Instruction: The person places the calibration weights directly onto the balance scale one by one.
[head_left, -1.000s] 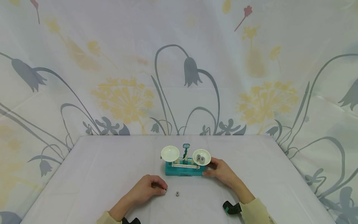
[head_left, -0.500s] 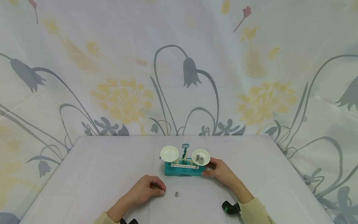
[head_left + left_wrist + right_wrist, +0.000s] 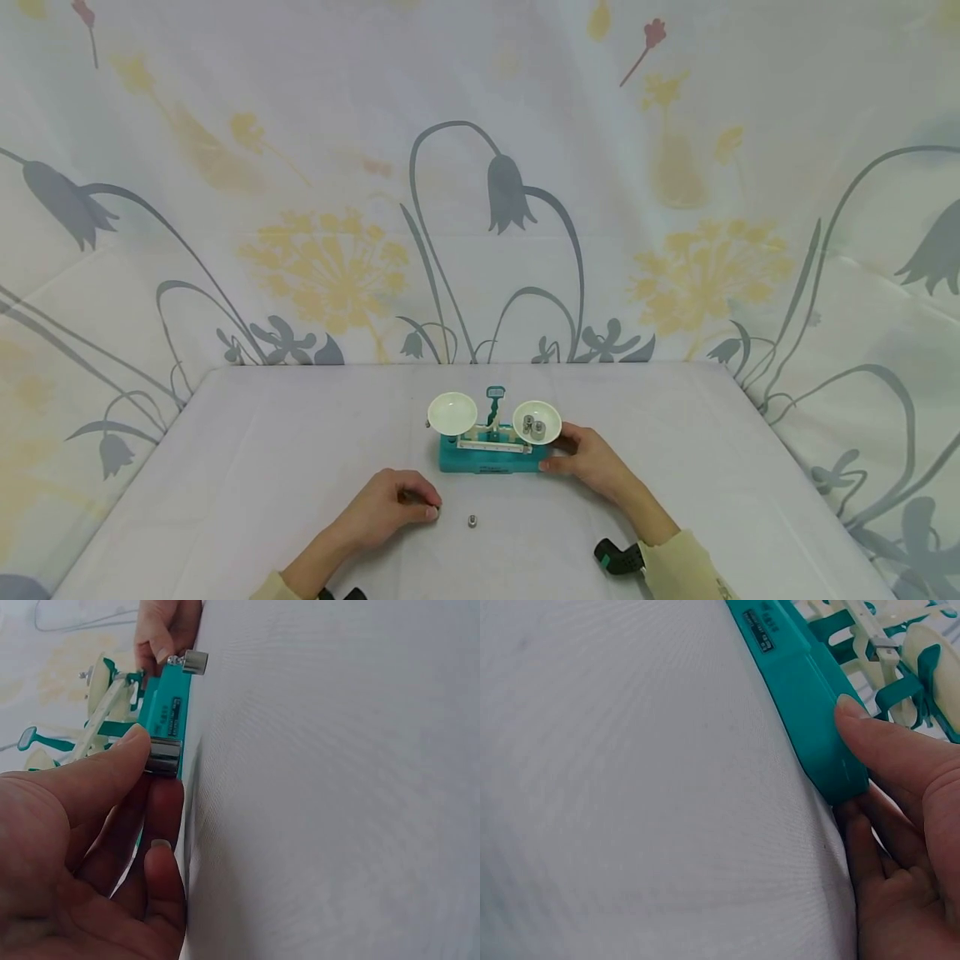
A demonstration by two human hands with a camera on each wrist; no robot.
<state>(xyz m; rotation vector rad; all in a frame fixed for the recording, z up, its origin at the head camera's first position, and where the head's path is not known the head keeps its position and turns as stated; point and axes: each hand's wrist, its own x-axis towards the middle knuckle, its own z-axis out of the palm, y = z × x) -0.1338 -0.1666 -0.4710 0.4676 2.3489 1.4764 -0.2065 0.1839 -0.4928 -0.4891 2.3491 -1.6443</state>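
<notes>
A teal balance scale [image 3: 491, 461] with two cream pans stands mid-table in the head view. My left hand [image 3: 386, 508] is low over the cloth, in front and to the left of it. Between its thumb and fingers it pinches a shiny metal weight [image 3: 165, 755], clearest in the left wrist view. At the scale's right end, my right hand [image 3: 596, 465] grips the base [image 3: 802, 697], thumb on the front face and fingers partly hidden behind. Several metal weights [image 3: 535, 427] lie in the right pan [image 3: 553, 417]. The left pan [image 3: 452, 412] holds nothing.
One more metal weight [image 3: 472, 522] stands on the white cloth [image 3: 225, 483], just right of my left hand. Patterned curtain fabric [image 3: 480, 275] rises behind the table and along both sides. A black wrist device [image 3: 619, 557] sticks out by the right sleeve [image 3: 686, 567].
</notes>
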